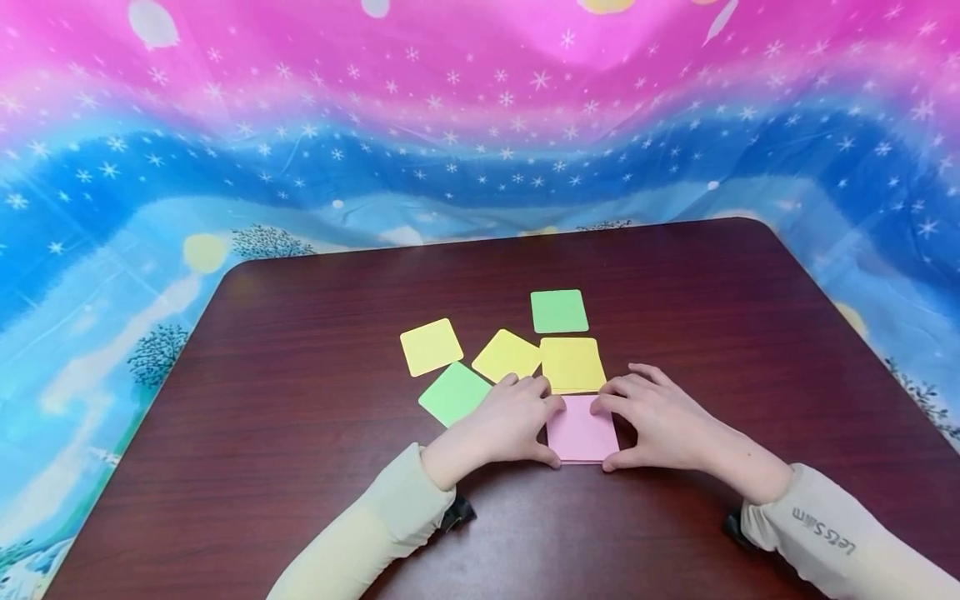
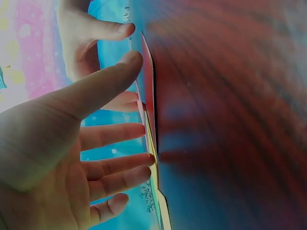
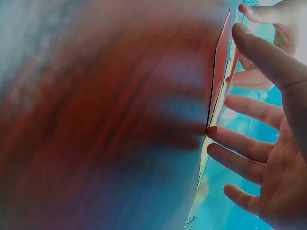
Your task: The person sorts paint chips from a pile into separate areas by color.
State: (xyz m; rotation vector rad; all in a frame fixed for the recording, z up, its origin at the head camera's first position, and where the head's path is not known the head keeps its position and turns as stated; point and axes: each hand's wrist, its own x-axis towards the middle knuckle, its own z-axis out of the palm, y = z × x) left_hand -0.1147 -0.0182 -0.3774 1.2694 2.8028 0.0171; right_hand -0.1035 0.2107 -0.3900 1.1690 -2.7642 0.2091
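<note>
A pink square card (image 1: 582,432) lies across the space between my two hands near the middle of the table. My left hand (image 1: 508,422) grips its left side, the thumb at the near corner and the index finger at the far one. On the opposite side my right hand (image 1: 663,421) holds the matching corners with thumb and index finger. Both wrist views show the remaining fingers stretched out toward the tabletop. A second pink card (image 2: 148,72) shows low at the table, under the held one. Directly beyond the pink card is a yellow card (image 1: 572,363).
Two more yellow cards (image 1: 431,347) and a green card (image 1: 453,393) lie to the left, the green one partly behind my left hand. Farther back sits another green card (image 1: 559,312). The dark wooden table (image 1: 337,308) meets a printed cloth backdrop (image 1: 480,142).
</note>
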